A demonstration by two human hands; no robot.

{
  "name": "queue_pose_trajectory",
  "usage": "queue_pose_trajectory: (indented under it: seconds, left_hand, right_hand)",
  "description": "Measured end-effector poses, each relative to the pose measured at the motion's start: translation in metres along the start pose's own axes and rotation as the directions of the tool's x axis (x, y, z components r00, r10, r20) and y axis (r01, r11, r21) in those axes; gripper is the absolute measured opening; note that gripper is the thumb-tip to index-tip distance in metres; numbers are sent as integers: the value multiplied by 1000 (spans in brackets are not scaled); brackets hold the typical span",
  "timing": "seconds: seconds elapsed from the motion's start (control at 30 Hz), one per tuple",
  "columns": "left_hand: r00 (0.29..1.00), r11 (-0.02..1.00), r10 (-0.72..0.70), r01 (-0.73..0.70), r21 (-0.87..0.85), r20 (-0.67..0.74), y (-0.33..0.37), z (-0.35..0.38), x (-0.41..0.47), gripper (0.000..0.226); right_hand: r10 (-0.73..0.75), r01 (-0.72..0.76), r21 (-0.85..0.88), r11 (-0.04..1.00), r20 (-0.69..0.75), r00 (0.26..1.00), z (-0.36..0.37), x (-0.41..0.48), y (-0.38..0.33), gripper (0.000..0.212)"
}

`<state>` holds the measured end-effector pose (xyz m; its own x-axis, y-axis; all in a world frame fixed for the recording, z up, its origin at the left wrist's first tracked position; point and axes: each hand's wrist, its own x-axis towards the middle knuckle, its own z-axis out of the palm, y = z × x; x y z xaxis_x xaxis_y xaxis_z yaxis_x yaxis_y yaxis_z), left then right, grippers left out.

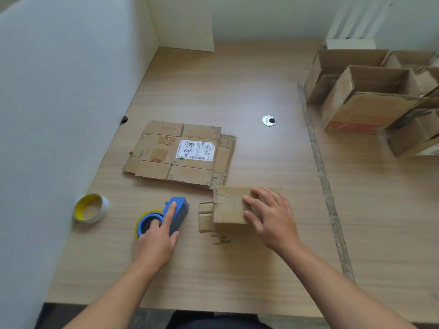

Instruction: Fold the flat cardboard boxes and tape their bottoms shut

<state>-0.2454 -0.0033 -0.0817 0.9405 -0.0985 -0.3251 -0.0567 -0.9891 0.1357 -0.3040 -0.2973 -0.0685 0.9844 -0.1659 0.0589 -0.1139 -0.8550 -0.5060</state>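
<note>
**Cardboard, plastic, wood grain**

The table (225, 269) has a pale, matt wood-grain surface. At centre, the flat cardboard (166, 162) is brown corrugated board, scuffed and rough at the edges, and carries a smooth white paper label (196, 150). At lower left, the tape dispenser (179, 213) is matt blue plastic. The tape roll (91, 207) at far left looks glossy. The grommet (269, 120), right of centre, is shiny metal.

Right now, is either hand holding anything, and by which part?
The left hand grips the blue tape dispenser around its body, index finger along the top. The right hand only rests on top of the small cardboard box.
</note>
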Motion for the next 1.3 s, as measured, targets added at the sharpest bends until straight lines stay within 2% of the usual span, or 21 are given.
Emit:
queue_pose_trajectory:
  seconds: [0.1,0.23,0.43,0.53,0.63,0.7,0.77,0.83,0.97,1.23,1.3]
  left_hand:
    - [998,993,-46,43,-112,-32,3,4,7,70]
    - [998,979,-32,21,-204,-51,13,-8,15,68]
    - [962,918,219,-260,-300,-163,19,-57,2,67]
    - [898,868,392,-433,-244,-200,28,-75,-4,63]
    - [767,776,600,-627,-67,-228,41,-82,-7,66]
    - [686,706,700,-707,41,-198,49,-80,-7,69]
    - [627,645,760,-760,79,-174,56,-78,-8,69]
    - [599,616,784,-784,77,-167,63,-79,-7,69]
    - [558,569,820,-817,88,-126,70,-82,-3,68]
    - [505,507,862,-853,122,-55,79,-85,-1,58]
    - [507,510,860,-854,99,-54,79,-85,-1,59]
  right_hand:
    - [2,-2,9,1000,4,1000,-2,1,-1,59]
    - [-15,15,-8,1000,-22,1000,-1,1,-1,58]
    - [-70,62,-82,995,-99,993,7,2,-5,41]
    - [-39,39,-2,999,-41,998,0,5,-10,44]
    - [6,-15,178,984,54,999,-15,7,-12,62]
    - [4,-37,329,944,99,995,-26,9,-12,63]
    - [-10,-57,497,866,131,991,-35,9,-10,58]
    - [-29,-67,561,825,160,987,-40,8,-6,55]
    - [-34,-80,534,842,200,979,-38,6,-1,41]
    - [93,-140,597,790,109,990,-32,6,-6,9]
    - [134,-145,618,773,64,989,-31,4,-6,9]
